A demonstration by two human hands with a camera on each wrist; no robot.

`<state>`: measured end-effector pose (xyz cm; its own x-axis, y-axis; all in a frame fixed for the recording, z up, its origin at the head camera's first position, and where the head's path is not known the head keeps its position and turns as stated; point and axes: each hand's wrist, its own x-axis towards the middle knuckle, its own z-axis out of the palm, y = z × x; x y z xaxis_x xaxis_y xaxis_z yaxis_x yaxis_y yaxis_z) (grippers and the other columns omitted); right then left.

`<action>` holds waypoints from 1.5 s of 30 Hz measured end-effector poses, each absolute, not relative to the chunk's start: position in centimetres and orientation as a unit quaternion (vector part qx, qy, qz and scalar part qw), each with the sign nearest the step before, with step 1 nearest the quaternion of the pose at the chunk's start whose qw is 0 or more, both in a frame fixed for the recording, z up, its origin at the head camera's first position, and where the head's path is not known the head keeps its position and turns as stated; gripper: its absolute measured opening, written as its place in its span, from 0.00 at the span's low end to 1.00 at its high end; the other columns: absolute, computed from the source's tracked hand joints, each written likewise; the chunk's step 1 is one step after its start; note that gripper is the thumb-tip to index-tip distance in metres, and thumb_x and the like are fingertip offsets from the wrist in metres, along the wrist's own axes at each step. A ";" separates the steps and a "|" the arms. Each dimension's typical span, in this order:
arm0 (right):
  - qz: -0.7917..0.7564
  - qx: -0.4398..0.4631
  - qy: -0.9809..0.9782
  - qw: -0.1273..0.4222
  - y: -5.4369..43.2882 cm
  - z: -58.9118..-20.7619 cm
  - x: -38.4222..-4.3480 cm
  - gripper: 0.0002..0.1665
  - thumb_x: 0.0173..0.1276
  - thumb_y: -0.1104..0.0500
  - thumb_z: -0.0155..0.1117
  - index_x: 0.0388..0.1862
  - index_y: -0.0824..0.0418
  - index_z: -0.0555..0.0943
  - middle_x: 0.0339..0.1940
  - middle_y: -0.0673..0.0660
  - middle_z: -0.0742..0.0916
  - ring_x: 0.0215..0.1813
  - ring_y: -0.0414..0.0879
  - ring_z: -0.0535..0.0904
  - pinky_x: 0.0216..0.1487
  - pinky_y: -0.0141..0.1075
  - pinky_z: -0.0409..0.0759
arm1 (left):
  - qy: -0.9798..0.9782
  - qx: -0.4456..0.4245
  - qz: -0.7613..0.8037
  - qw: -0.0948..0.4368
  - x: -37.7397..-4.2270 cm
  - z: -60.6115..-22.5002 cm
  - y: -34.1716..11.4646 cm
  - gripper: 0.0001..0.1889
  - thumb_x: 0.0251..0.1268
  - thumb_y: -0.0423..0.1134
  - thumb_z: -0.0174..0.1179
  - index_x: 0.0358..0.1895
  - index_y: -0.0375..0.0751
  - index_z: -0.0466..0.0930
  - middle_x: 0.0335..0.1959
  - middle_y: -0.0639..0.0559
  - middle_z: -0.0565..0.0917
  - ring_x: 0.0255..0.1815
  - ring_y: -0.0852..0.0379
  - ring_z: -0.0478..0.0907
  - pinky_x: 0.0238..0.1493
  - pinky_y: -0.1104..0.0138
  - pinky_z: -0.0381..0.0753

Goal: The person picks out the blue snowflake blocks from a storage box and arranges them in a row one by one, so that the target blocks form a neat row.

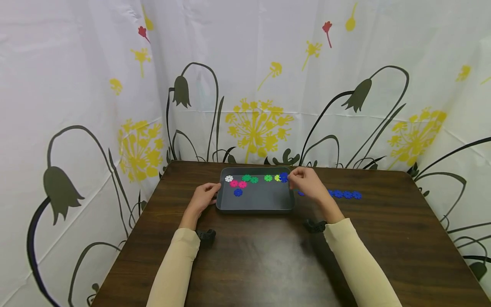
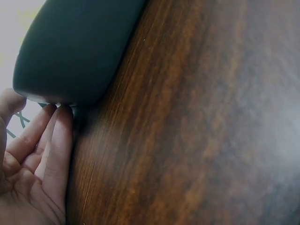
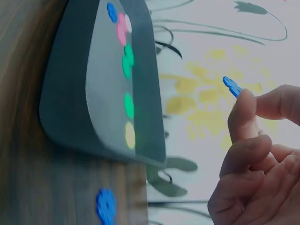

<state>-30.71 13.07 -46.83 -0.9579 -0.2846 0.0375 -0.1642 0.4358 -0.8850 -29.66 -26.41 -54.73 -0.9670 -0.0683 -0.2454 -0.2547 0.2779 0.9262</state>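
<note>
A dark grey tray (image 1: 255,202) lies on the table with several flower-shaped discs inside. My left hand (image 1: 204,196) holds its left edge. In the left wrist view, one fingertip is at the rim and other fingertips (image 2: 60,112) press low against the outer side. Above the tray's far right corner, my right hand (image 1: 304,182) pinches a blue flower disc (image 3: 230,86) between thumb and finger. Inside the tray are a white disc (image 1: 229,178), two pink discs (image 1: 238,184), two dark green discs (image 1: 250,178), a light green disc (image 1: 268,178), a yellow disc (image 1: 277,178) and a blue disc (image 1: 238,192).
More blue flower discs (image 1: 347,195) lie in a row on the brown wooden table (image 1: 261,256), right of the tray. The right hand and forearm hide part of that row. A patterned white curtain (image 1: 253,64) hangs behind the table's far edge.
</note>
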 end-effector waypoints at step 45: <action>-0.586 0.144 0.776 0.181 38.0 -51.3 -29.1 0.26 0.86 0.49 0.56 0.23 0.47 0.85 0.21 0.38 0.84 0.23 0.34 0.70 0.25 0.27 0.70 | 0.800 -0.103 0.586 0.084 -29.9 -54.9 -26.4 0.28 0.85 0.56 0.56 0.72 0.39 0.79 0.70 0.39 0.77 0.68 0.47 0.75 0.68 0.58 0.86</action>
<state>-29.05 38.04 -51.27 -0.8936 0.0111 -0.4486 0.4346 0.2710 -0.8589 -29.90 -26.40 -54.90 -0.9645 -0.0661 -0.2556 -0.2636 0.2929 0.9191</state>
